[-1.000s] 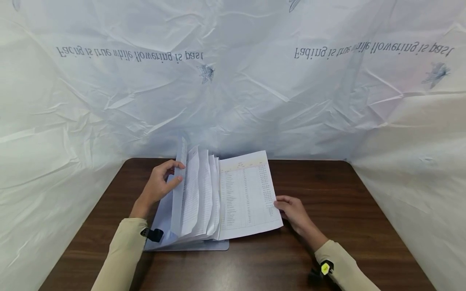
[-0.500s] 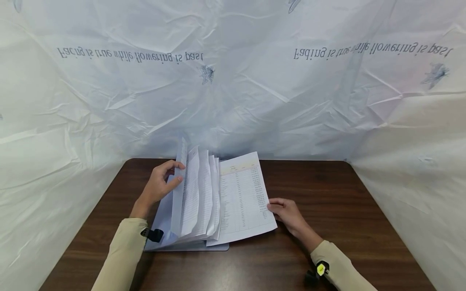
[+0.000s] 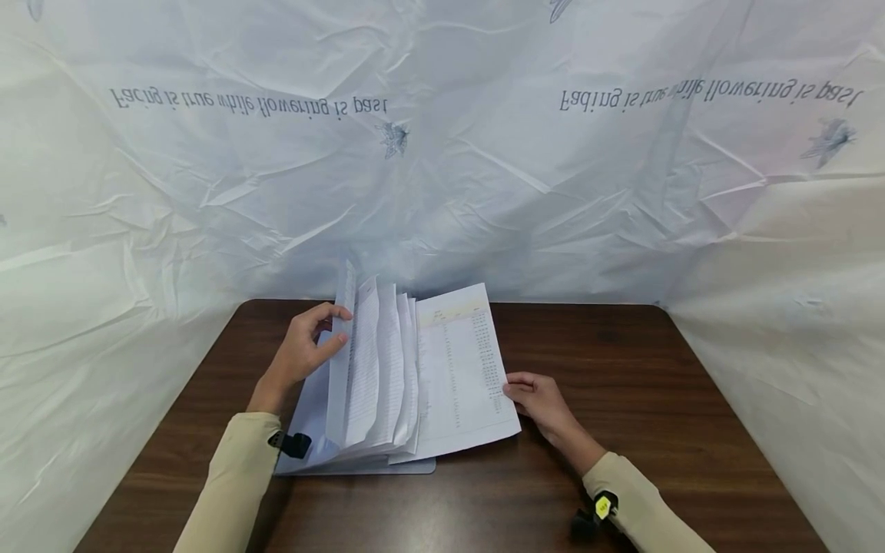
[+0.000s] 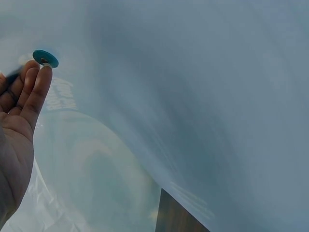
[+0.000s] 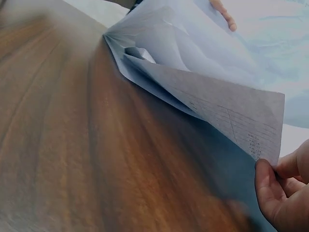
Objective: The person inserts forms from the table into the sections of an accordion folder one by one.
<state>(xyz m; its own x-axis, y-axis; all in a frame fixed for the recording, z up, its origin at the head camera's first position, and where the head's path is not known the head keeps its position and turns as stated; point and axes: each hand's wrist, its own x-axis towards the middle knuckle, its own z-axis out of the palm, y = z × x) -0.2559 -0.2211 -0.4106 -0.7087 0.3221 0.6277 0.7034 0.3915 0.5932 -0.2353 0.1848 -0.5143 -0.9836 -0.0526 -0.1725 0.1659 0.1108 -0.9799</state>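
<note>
A bluish translucent plastic file folder (image 3: 339,384) stands open on the table, its cover raised. My left hand (image 3: 299,352) holds the raised cover by its edge, thumb on the near side. In the left wrist view its fingertips reach a teal round button (image 4: 46,58) on the plastic. Several white printed sheets (image 3: 389,372) fan upright inside the folder. My right hand (image 3: 546,403) pinches the right edge of a printed table sheet (image 3: 456,376), which slants out over the folder's right side. The right wrist view shows thumb and fingers at the sheet's corner (image 5: 270,145).
The dark wooden table (image 3: 608,346) runs under everything. A white plastic curtain (image 3: 470,192) with printed lettering hangs behind its far edge and along both sides. A black strap device sits on each wrist.
My right hand has moved left with the printed sheet, bringing it closer over the folder. The left hand keeps its hold on the cover without moving.
</note>
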